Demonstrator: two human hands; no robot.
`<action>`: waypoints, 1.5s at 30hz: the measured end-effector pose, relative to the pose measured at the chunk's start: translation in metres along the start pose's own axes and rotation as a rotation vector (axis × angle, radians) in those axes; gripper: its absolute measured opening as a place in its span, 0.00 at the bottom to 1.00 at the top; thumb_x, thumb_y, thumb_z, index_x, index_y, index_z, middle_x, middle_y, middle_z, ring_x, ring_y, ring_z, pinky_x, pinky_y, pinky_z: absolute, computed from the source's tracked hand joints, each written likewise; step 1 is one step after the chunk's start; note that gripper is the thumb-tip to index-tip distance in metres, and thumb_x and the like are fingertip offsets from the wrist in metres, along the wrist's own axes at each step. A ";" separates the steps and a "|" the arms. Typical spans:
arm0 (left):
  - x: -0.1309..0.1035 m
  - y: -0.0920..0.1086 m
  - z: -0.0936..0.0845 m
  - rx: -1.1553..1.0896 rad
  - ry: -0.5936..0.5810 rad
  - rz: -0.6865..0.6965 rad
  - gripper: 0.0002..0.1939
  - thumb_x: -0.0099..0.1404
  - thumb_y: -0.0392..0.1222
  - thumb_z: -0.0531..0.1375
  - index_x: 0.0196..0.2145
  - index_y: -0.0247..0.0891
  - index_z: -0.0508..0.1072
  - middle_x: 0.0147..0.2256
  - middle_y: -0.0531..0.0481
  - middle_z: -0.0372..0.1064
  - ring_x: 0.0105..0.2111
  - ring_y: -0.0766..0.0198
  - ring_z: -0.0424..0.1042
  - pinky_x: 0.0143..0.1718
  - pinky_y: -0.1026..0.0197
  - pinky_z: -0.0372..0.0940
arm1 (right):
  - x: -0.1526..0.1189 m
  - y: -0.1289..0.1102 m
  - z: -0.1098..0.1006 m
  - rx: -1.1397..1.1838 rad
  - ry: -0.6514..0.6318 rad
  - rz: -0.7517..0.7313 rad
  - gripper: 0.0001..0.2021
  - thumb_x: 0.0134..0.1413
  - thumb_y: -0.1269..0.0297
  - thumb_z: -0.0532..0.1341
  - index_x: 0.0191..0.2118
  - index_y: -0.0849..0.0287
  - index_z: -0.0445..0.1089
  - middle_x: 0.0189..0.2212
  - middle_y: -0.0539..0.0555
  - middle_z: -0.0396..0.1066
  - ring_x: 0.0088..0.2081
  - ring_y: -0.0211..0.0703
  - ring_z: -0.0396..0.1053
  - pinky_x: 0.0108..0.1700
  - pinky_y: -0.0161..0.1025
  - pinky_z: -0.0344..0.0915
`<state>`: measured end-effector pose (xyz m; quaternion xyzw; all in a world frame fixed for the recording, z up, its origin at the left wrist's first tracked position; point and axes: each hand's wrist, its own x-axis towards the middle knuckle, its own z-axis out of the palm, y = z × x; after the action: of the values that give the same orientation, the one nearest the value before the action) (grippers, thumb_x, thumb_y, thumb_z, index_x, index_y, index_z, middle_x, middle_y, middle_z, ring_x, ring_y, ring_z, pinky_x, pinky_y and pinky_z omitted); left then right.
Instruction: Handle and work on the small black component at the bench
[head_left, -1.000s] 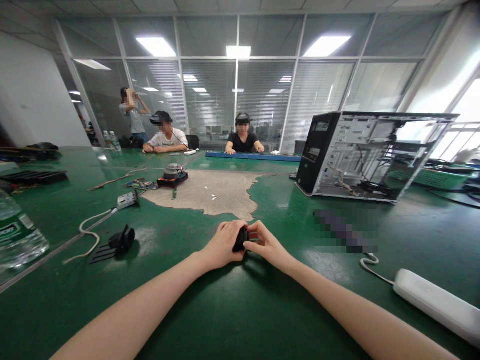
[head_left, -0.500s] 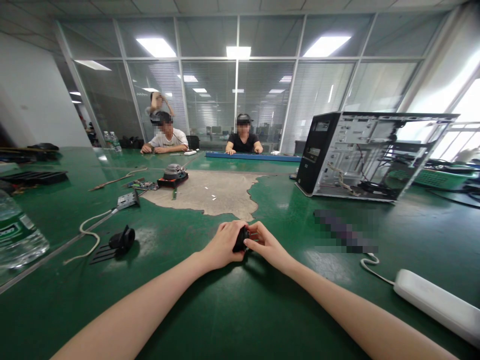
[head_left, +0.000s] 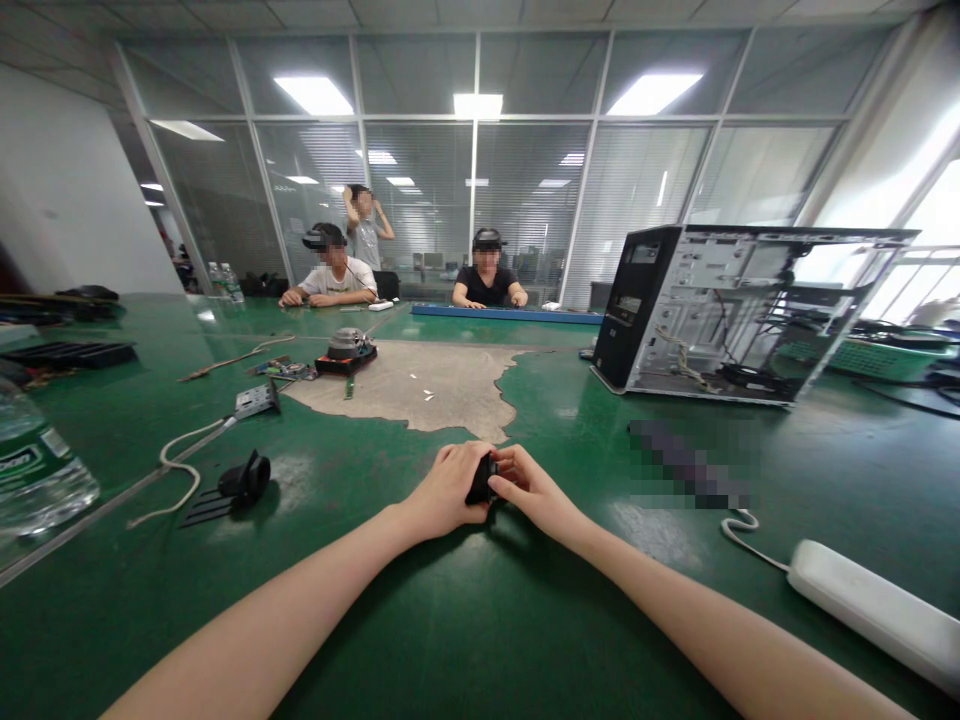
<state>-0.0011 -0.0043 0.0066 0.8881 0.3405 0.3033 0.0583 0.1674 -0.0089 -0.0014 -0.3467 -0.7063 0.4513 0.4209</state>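
Between my two hands, just above the green table [head_left: 465,640], is a small black part [head_left: 480,482], mostly covered by fingers, so its kind does not show. My left hand [head_left: 448,490] wraps round it from the left with the thumb low. From the right, my right hand [head_left: 531,490] pinches its near side with thumb and fingertips. Off to the left lies a black plastic piece [head_left: 244,482] with a round end and several long prongs. Behind it sits a metal bracket [head_left: 256,400].
An opened computer case [head_left: 637,310] stands at the right, with a white power strip [head_left: 870,600] nearer. A water bottle [head_left: 37,470] is at the left edge. Past the bare patch [head_left: 442,385] sits a heatsink-like part [head_left: 346,350]. Two people [head_left: 487,285] sit across the table.
My hands stay nearly still on the black part. Behind the far side of the table, a standing person has moved to the right.
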 end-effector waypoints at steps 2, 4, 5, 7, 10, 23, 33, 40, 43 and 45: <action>0.000 0.000 0.000 -0.006 -0.002 -0.001 0.31 0.46 0.35 0.59 0.48 0.41 0.51 0.44 0.48 0.59 0.45 0.58 0.59 0.48 0.54 0.50 | -0.001 -0.002 0.000 0.012 -0.021 -0.027 0.11 0.48 0.61 0.59 0.37 0.56 0.58 0.35 0.50 0.62 0.39 0.39 0.64 0.41 0.40 0.63; 0.000 0.000 0.000 -0.007 -0.007 0.003 0.31 0.46 0.34 0.59 0.48 0.41 0.51 0.44 0.48 0.59 0.46 0.57 0.59 0.48 0.53 0.50 | -0.002 -0.003 -0.001 0.036 -0.032 -0.046 0.11 0.47 0.62 0.60 0.36 0.56 0.58 0.36 0.49 0.62 0.39 0.39 0.64 0.41 0.39 0.63; 0.000 0.000 -0.001 -0.005 -0.006 0.006 0.31 0.46 0.34 0.58 0.48 0.41 0.51 0.45 0.47 0.58 0.46 0.57 0.59 0.48 0.53 0.50 | -0.002 -0.003 0.000 0.045 -0.031 -0.047 0.11 0.46 0.62 0.60 0.35 0.56 0.58 0.36 0.49 0.62 0.39 0.39 0.64 0.41 0.39 0.63; 0.000 0.000 -0.001 -0.002 -0.004 0.010 0.31 0.47 0.34 0.58 0.48 0.40 0.51 0.45 0.47 0.58 0.46 0.57 0.58 0.48 0.53 0.50 | -0.002 -0.003 0.000 0.048 -0.017 -0.033 0.10 0.47 0.61 0.59 0.35 0.56 0.58 0.35 0.49 0.62 0.38 0.38 0.64 0.40 0.39 0.63; 0.000 0.001 -0.001 -0.003 0.001 0.006 0.30 0.47 0.35 0.58 0.48 0.40 0.51 0.45 0.47 0.58 0.46 0.57 0.59 0.48 0.53 0.50 | 0.000 -0.002 0.001 0.034 0.018 0.003 0.10 0.49 0.60 0.58 0.36 0.56 0.58 0.33 0.49 0.63 0.36 0.38 0.65 0.38 0.39 0.64; 0.000 0.001 -0.001 0.000 0.004 -0.002 0.31 0.45 0.34 0.59 0.47 0.40 0.51 0.44 0.48 0.58 0.46 0.58 0.58 0.48 0.54 0.50 | -0.001 -0.004 0.000 0.045 -0.009 -0.019 0.12 0.46 0.62 0.61 0.35 0.56 0.58 0.35 0.49 0.63 0.38 0.39 0.64 0.40 0.39 0.63; 0.000 0.000 0.000 0.006 0.002 -0.003 0.31 0.46 0.35 0.59 0.47 0.40 0.52 0.44 0.47 0.59 0.46 0.57 0.59 0.47 0.54 0.50 | 0.002 0.008 0.001 -0.014 0.055 0.040 0.13 0.50 0.58 0.57 0.40 0.56 0.58 0.35 0.51 0.64 0.37 0.39 0.64 0.39 0.40 0.63; -0.001 0.000 -0.002 0.000 0.003 0.012 0.31 0.46 0.35 0.59 0.47 0.41 0.52 0.44 0.48 0.59 0.45 0.57 0.59 0.47 0.54 0.50 | -0.002 -0.003 0.002 -0.023 0.012 -0.012 0.11 0.48 0.60 0.59 0.36 0.56 0.58 0.34 0.49 0.62 0.37 0.38 0.64 0.38 0.37 0.64; -0.001 -0.001 -0.002 -0.003 0.003 0.010 0.31 0.45 0.35 0.59 0.47 0.41 0.51 0.44 0.48 0.59 0.45 0.57 0.59 0.47 0.54 0.50 | -0.002 -0.003 0.003 -0.024 0.020 0.001 0.10 0.50 0.58 0.56 0.37 0.56 0.58 0.34 0.50 0.62 0.35 0.38 0.64 0.37 0.37 0.64; -0.001 0.000 -0.002 -0.007 -0.001 0.006 0.31 0.46 0.35 0.59 0.47 0.41 0.52 0.44 0.48 0.59 0.46 0.57 0.59 0.47 0.54 0.50 | -0.001 0.000 0.003 -0.027 0.032 0.015 0.11 0.51 0.58 0.55 0.39 0.56 0.57 0.34 0.50 0.63 0.35 0.38 0.64 0.36 0.38 0.64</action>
<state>-0.0027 -0.0044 0.0076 0.8890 0.3368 0.3043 0.0605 0.1645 -0.0106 -0.0021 -0.3648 -0.7030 0.4393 0.4239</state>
